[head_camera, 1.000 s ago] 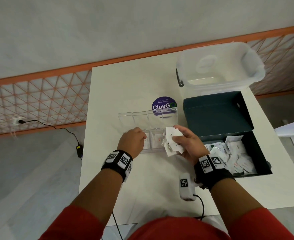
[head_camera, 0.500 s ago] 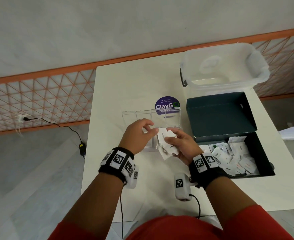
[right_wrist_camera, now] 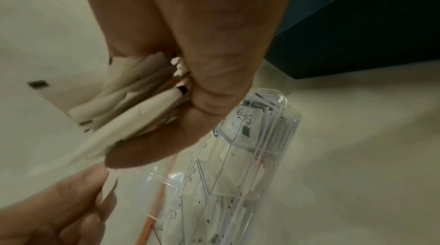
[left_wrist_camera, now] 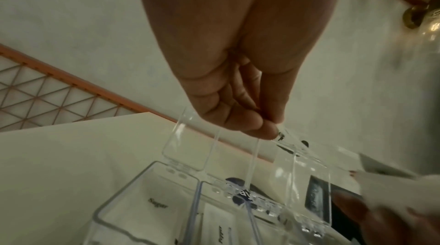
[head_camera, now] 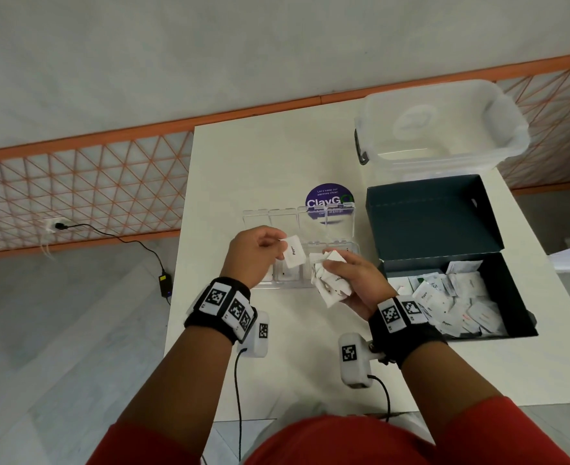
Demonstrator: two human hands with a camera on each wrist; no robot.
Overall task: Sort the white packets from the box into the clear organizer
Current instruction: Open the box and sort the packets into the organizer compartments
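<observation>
My left hand [head_camera: 277, 249] pinches one white packet [head_camera: 293, 252] marked "Pepper" just above the clear organizer [head_camera: 257, 216]. The organizer's lids stand open, and a "Sugar" packet [left_wrist_camera: 157, 206] lies in its left compartment. Right beside it, my right hand [head_camera: 337, 268] grips a bundle of several white packets [head_camera: 331, 287] over the organizer's right end. In the right wrist view the bundle [right_wrist_camera: 133, 102] fans out from under the thumb. The dark box [head_camera: 438, 216] stands open to the right, with several loose packets [head_camera: 458, 297] inside.
A clear plastic tub [head_camera: 444, 129] stands at the table's far right corner behind the box. A round purple sticker [head_camera: 329, 198] lies behind the organizer. The white table [head_camera: 243, 162] ends close to the organizer's left side. A cable and a wall socket [head_camera: 55, 225] are on the floor at the left.
My left hand left the organizer's left compartments, reached over to the bundle and drew one packet out. It now holds that packet clear of the bundle. The right hand stayed nearly still.
</observation>
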